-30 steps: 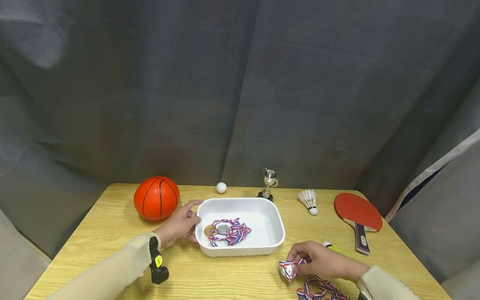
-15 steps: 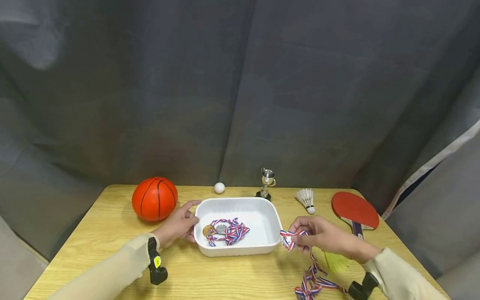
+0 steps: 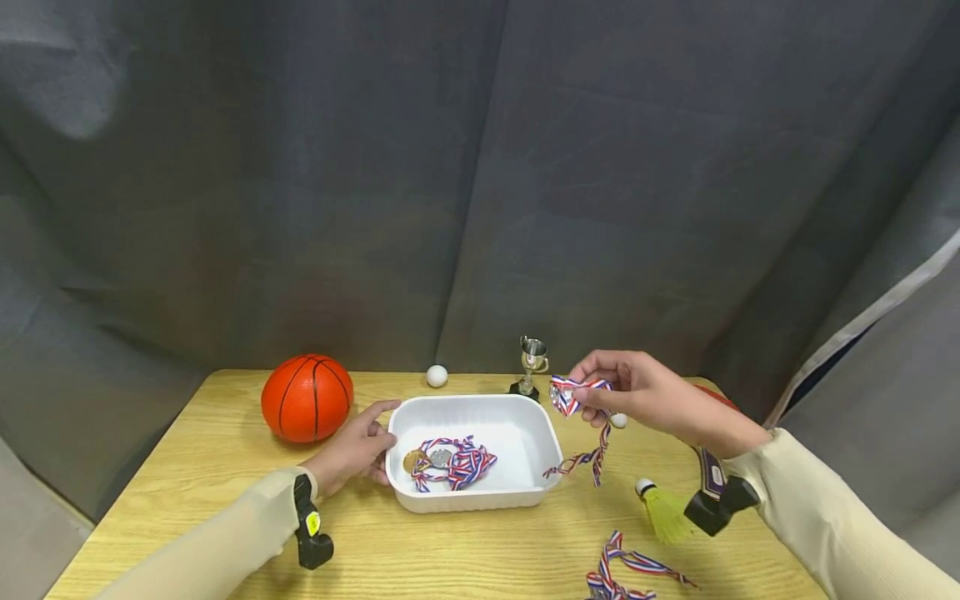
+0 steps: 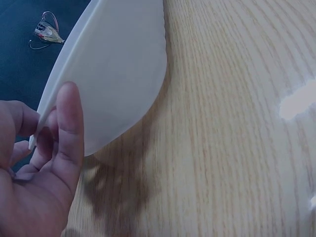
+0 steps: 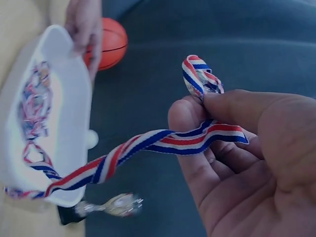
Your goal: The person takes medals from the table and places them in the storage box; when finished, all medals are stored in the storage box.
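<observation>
My left hand (image 3: pixel 352 450) grips the left end of a white plastic tray (image 3: pixel 523 437), its rim between thumb and fingers in the left wrist view. A gold medal (image 3: pixel 413 461), a silver medal (image 3: pixel 440 457) and their bunched striped ribbons (image 3: pixel 472 467) lie at the tray's left side. Raised beyond the tray's right end, my right hand (image 3: pixel 645 396) pinches a silver medal (image 3: pixel 562 397) wrapped in red, white and blue ribbon. A twisted length of that ribbon (image 5: pixel 123 155) dangles toward the tray's right rim. Another striped ribbon (image 3: pixel 611 575) lies on the table in front.
An orange basketball (image 3: pixel 307 398) sits left of the tray. Behind it are a white ball (image 3: pixel 437 376) and a small trophy cup (image 3: pixel 533 360). A yellow shuttlecock (image 3: pixel 667 512) lies at right; my right arm partly covers a table tennis bat (image 3: pixel 711 472) and a white shuttlecock (image 3: pixel 618 421).
My right hand has lifted the silver medal up and away from the table's front, its ribbon separating from the one left on the table. The left hand stays on the tray.
</observation>
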The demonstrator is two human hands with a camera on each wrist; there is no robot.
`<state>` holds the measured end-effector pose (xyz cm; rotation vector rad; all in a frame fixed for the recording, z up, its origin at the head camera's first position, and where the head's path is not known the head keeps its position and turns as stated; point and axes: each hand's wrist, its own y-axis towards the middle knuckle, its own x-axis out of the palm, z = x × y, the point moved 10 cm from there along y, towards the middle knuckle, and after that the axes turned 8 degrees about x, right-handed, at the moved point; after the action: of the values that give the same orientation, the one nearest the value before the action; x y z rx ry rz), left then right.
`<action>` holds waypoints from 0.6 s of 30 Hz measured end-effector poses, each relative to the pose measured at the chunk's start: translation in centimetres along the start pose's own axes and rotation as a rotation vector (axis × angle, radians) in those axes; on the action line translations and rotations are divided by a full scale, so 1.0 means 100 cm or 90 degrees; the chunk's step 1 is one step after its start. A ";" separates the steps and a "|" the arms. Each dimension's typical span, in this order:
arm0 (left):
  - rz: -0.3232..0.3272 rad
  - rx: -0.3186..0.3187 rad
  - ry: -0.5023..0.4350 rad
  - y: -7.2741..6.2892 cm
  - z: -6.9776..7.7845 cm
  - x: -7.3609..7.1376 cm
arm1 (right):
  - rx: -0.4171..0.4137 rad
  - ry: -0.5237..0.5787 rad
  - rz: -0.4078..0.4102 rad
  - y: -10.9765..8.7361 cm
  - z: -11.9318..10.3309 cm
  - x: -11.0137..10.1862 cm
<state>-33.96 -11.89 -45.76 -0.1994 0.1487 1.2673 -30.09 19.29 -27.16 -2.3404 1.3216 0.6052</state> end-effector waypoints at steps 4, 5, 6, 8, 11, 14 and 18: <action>0.002 0.000 -0.001 0.000 0.001 -0.001 | 0.001 0.031 0.030 0.011 -0.016 -0.008; 0.003 -0.001 -0.001 -0.001 0.001 -0.001 | 0.002 0.041 0.036 0.014 -0.018 -0.010; 0.003 -0.001 -0.002 -0.001 0.001 -0.001 | -0.001 0.052 0.041 0.018 -0.021 -0.010; 0.002 0.000 -0.002 -0.001 0.002 -0.001 | -0.004 0.072 0.048 0.025 -0.024 -0.010; 0.000 0.000 -0.003 -0.002 0.002 0.001 | -0.006 0.093 0.057 0.038 -0.023 -0.006; -0.003 -0.002 -0.004 -0.001 0.001 0.002 | 0.010 0.113 0.060 0.051 -0.015 0.004; 0.001 -0.007 -0.008 0.000 0.000 0.002 | 0.040 0.135 0.049 0.069 0.004 0.024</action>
<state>-33.93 -11.72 -45.80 -0.2004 0.1308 1.2708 -35.08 14.48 -29.62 -2.3637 1.5057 0.3387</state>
